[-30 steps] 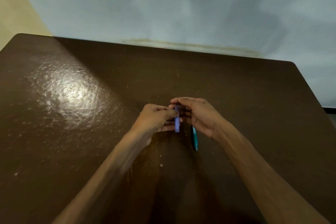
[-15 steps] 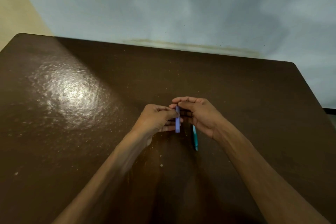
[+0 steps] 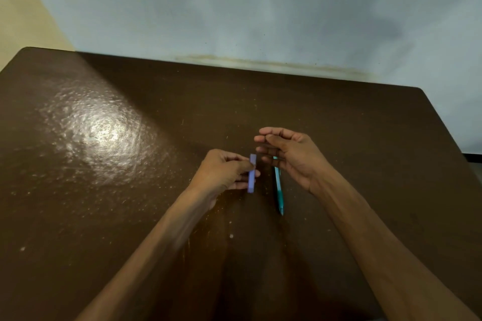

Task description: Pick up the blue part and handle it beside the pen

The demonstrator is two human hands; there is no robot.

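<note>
Since the earlier frame, my right hand (image 3: 289, 154) has let go and lifted up-right, fingers loose and empty. Now my left hand (image 3: 224, 172) alone pinches the small purple plastic stick (image 3: 252, 173) at frame centre, beside the teal pen (image 3: 279, 191) lying on the brown table (image 3: 104, 190).

Left hand (image 3: 224, 169) pinches a purple strip (image 3: 252, 173) (right hand (image 3: 289, 154) apart)

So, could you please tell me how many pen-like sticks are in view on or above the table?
2. A purple stick is pinched in the left hand; a teal pen lies on the table, partly under the right hand. None seems hidden.
</note>
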